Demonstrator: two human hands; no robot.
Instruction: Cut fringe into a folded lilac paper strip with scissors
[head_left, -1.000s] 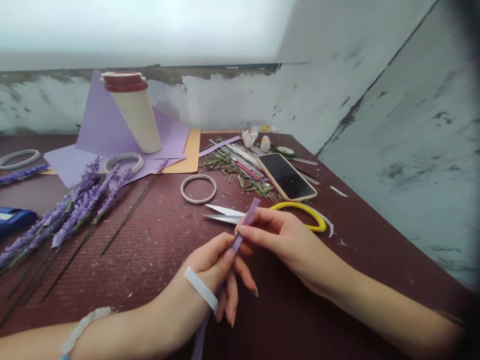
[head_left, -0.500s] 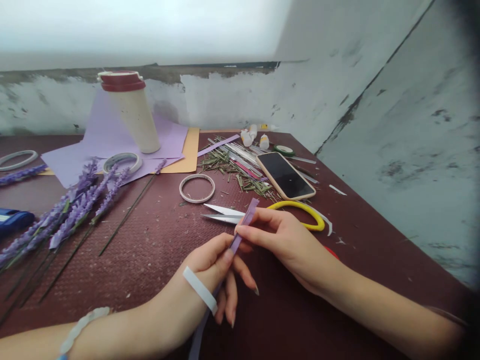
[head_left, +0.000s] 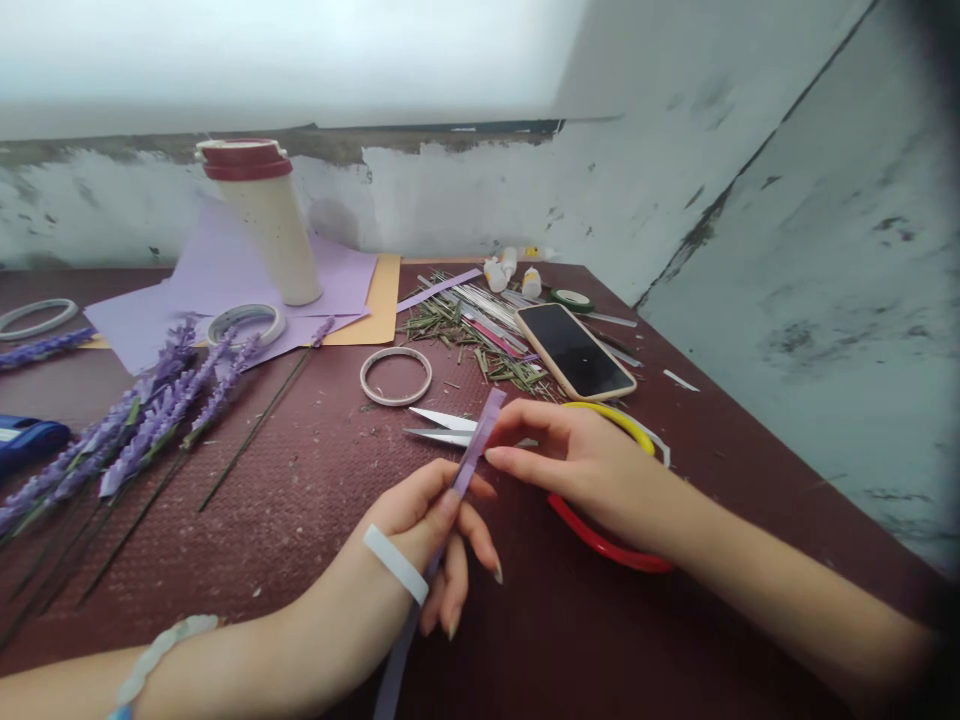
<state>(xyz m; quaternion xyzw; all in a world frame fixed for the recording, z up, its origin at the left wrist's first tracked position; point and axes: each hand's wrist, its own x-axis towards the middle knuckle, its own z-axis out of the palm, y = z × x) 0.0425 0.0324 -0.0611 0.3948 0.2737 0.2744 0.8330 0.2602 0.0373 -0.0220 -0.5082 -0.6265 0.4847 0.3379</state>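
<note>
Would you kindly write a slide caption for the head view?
Left hand pinching a purple strip, right hand close beside it, open scissors on the table.

The right hand point(head_left: 589, 465) hides much of the scissors' point(head_left: 456, 422) handles, and whether its fingertips touch the purple paper strip point(head_left: 478, 438) is unclear. The left hand point(head_left: 412, 535) covers the strip's middle; the bottom edge cuts its tail. The left edge crops a blue case point(head_left: 34, 443) and a white tape roll point(head_left: 30, 332). The right forearm point(head_left: 795, 600) blurs into shadow.
</note>
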